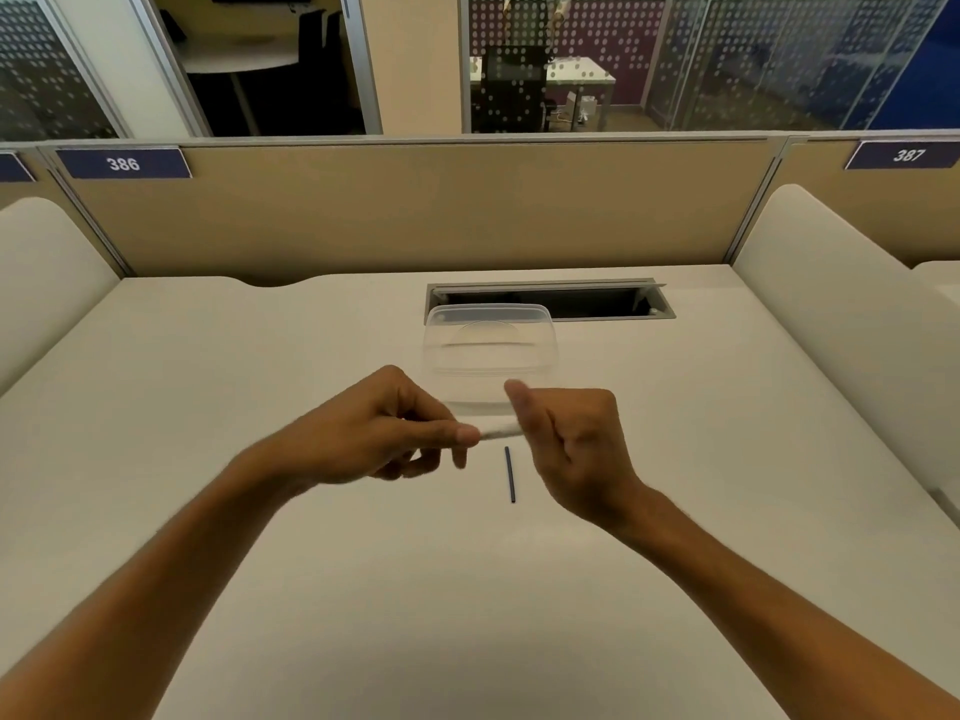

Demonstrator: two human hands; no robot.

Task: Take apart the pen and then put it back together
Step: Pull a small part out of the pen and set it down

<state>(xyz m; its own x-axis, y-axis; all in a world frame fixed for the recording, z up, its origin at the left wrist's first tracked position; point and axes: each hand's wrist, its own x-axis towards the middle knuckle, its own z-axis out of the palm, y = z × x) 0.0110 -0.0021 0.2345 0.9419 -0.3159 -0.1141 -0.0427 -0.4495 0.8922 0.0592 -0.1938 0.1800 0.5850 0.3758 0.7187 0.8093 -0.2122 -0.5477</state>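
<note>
2 hands pinching blurred white pen barrel [497, 432], left hand [374, 433], right hand [571, 444], dark refill [510, 474] on desk [311, 563]

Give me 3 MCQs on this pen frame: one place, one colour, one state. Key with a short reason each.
1. Where does the thin refill lie?
A. inside the clear container
B. on the desk below the two hands
C. in the cable slot

2. What colour is the refill?
A. dark blue
B. red
C. yellow

3. How is the white pen barrel held?
A. lying loose on the desk
B. by the right hand alone
C. between both hands, above the desk

Key:
1 B: it rests on the desk, nearer the camera than the clear container and far from the cable slot.
2 A: it reads as a dark blue stick on the pale top.
3 C: the left hand pinches one end and the right hand grips the other.
</note>
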